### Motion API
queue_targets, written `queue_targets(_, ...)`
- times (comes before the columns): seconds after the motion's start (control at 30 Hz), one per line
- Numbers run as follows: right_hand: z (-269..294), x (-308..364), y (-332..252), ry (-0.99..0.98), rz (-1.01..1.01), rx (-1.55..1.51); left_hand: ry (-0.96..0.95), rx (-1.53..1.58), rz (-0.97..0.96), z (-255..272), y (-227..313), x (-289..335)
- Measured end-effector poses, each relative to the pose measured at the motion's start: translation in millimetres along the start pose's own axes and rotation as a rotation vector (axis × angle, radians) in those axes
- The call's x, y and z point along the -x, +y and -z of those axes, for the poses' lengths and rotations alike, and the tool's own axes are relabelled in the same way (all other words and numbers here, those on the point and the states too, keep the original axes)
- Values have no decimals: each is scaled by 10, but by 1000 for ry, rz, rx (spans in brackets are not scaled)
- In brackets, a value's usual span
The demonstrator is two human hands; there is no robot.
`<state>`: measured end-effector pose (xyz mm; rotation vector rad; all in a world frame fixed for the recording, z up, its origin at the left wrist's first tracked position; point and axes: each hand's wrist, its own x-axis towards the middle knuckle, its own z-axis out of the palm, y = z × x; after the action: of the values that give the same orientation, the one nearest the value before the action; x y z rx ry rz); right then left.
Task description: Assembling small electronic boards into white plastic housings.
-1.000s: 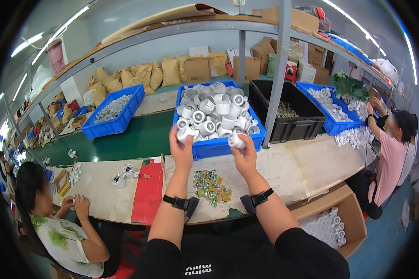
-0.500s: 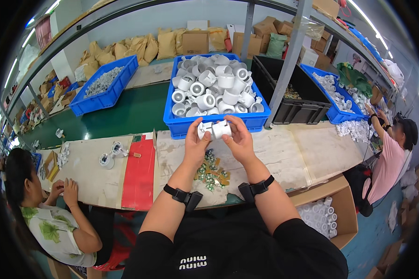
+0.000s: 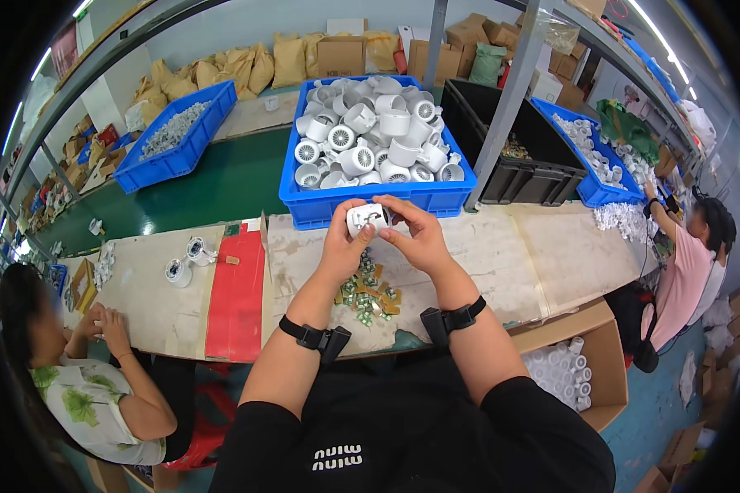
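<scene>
While your grip is closed on the white housing (image 3: 365, 217), left hand (image 3: 343, 242) and right hand (image 3: 419, 236) flanking it at twelve o'clock, steady with one, turn lightly with the other; guard against drops, circuit boards (image 3: 363, 299) lying on the desk (image 3: 501, 263) toward six o'clock.

Over there, two short rows of bold white lettering (image 3: 337, 451) stand on the front of the person's black shirt (image 3: 469, 435), well below the fingers (image 3: 404, 210) and somewhat left of them, upside down as I see them. Far beyond the fingers, slightly leftward, a brown carton (image 3: 341, 57) bears a faint mark, too small for me to read.
</scene>
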<state>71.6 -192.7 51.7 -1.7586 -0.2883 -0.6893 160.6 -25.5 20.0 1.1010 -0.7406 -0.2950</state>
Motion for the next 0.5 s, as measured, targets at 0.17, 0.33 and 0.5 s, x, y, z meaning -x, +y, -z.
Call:
queue_targets(0.17, 36, 11, -24, -31, -57, 87, -59, -113, -31, 8, 12, 48)
queue_targets(0.33, 18, 19, -29, -85, -15, 75, -112, -68, -30, -7, 18, 84)
queue_targets(0.5, 95, 30, 78, -135, -269, -94, -98, -205, -16, -44, 80, 104)
